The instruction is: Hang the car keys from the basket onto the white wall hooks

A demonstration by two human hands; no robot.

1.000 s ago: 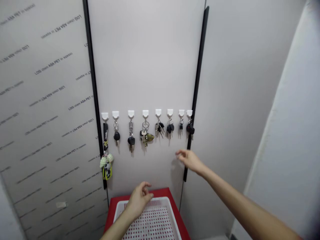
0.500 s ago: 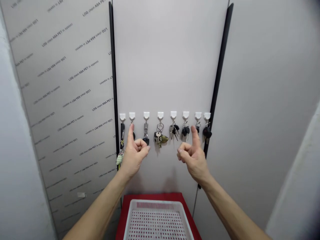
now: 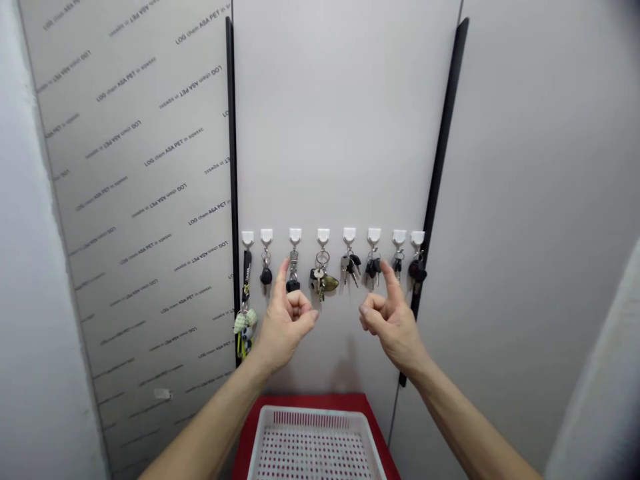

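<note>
My left hand [image 3: 287,323] points upward with its index finger stretched out, thumb apart and the other fingers curled, holding nothing. Its fingertip is in front of the third key set from the left, a silver clasp with a black key fob [image 3: 293,285]. In a like pose, my right hand [image 3: 393,320] is empty too, its index fingertip close to a bunch of black-headed keys [image 3: 373,268]; I cannot tell whether it touches them. Between the hands hang a key ring with a brass-coloured charm [image 3: 329,283] and a bunch of silver and black keys [image 3: 351,263].
Several white hooks [image 3: 323,235] run in a row across the pale panel [image 3: 330,120]. A lanyard with a pale green charm [image 3: 241,323] hangs at the far left, a black fob [image 3: 417,270] at the far right. Below, a white plastic basket [image 3: 313,419] sits on a red surface [image 3: 350,401].
My left hand has moved right, from the second key set to the third, uncovering the second. My right index finger has shifted slightly left and down. The view has shifted a little.
</note>
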